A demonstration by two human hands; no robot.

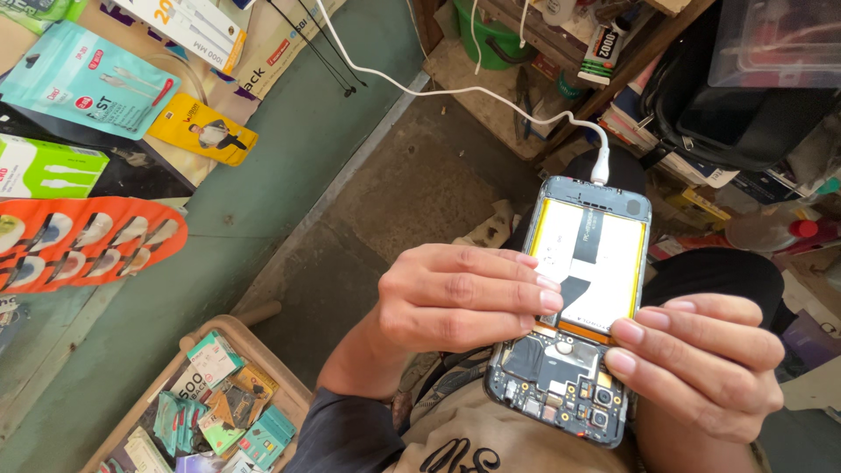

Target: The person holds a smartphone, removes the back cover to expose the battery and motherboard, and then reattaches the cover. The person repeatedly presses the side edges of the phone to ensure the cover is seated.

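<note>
Left hand (pixel 455 298): fingers (pixel 534 293) together, laid flat across the left edge of the opened phone (pixel 574 315) and clamped on it, tips touching the battery (pixel 589 263). Right hand (pixel 705 368): fingers (pixel 635 337) closed on the phone's right edge, 2 tips pressing near the orange strip below the battery. Phone: back cover off (circuit board and camera modules exposed at the near end), held over the person's lap. White cable (pixel 491 92): plugged into the far end, running up to the cluttered shelves (pixel 561 52). Black bag (pixel 727 114): upper right, well apart. Wooden tray (pixel 219 394) of small packets: lower left on the floor. Packaged accessories (pixel 88 88): upper left; orange blister card (pixel 83 241) beside them.
</note>
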